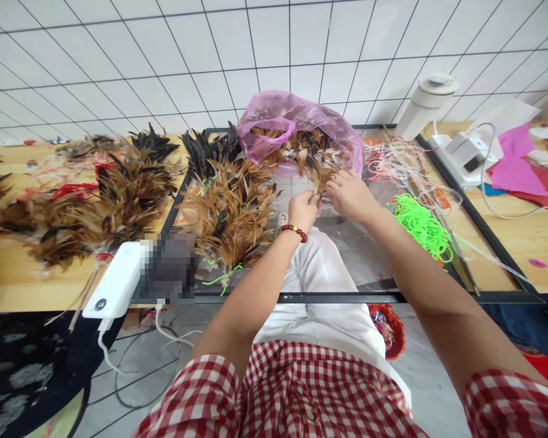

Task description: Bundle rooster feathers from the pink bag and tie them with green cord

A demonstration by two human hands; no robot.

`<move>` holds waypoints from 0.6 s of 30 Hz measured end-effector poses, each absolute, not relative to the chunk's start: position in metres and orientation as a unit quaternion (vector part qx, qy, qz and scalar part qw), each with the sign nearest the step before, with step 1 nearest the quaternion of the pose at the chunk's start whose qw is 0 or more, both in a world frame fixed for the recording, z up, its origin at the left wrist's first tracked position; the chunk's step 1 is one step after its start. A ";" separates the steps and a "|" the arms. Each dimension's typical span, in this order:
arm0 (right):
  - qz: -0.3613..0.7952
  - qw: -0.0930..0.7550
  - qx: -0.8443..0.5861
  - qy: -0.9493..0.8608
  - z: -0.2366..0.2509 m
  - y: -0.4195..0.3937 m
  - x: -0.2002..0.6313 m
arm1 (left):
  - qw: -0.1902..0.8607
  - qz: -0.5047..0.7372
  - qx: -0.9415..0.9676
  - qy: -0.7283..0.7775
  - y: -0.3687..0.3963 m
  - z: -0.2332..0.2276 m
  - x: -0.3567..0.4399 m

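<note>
Both of my hands meet over the glass table top, just in front of a pink plastic bag (301, 106) full of brown feathers. My left hand (302, 210), with a beaded bracelet at its wrist, pinches the lower end of a small feather bunch (318, 176). The fingers of my right hand (347, 191) are closed on the same bunch from the other side. Its brown and dark tips point up towards the bag. To the left lies a large pile of brown feather bunches (237, 207), some with green cord ends. Fingertip details are too small to make out.
Bright green cord (422, 228) and pale strings (397, 161) lie to the right. A white bottle (427, 106) stands behind them. At the left are more feathers (119, 201), a white power bank (114, 280) and a blurred-out object. A black frame (347, 297) edges the glass.
</note>
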State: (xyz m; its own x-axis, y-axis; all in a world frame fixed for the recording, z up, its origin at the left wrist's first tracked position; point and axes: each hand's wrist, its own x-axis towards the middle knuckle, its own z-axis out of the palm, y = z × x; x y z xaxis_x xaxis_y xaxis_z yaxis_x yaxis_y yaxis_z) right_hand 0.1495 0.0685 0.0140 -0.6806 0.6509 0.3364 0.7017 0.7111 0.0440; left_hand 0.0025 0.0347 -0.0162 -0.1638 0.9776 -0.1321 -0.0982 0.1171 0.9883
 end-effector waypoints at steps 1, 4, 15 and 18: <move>-0.085 0.146 -0.372 -0.913 0.015 0.068 0.149 | 0.507 0.522 0.412 0.549 0.035 -0.017 0.002; -0.076 0.144 -0.381 -0.910 0.014 0.067 0.147 | 0.506 0.498 0.435 0.554 0.035 -0.017 0.002; 0.049 0.203 -0.502 -0.839 -0.009 0.088 0.160 | 0.530 0.554 0.312 0.561 0.035 -0.002 -0.003; 0.062 0.163 -0.511 -0.842 -0.015 0.091 0.156 | 0.526 0.573 0.284 0.561 0.037 -0.002 -0.005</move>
State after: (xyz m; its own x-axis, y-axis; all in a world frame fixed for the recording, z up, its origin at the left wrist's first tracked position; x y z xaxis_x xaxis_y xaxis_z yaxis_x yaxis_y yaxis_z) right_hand 0.1556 0.0911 -0.0153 -0.4241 0.8808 0.2108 0.8404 0.4694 -0.2708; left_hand -0.0051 0.0371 -0.0021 -0.2860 0.9211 -0.2641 -0.2848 0.1814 0.9413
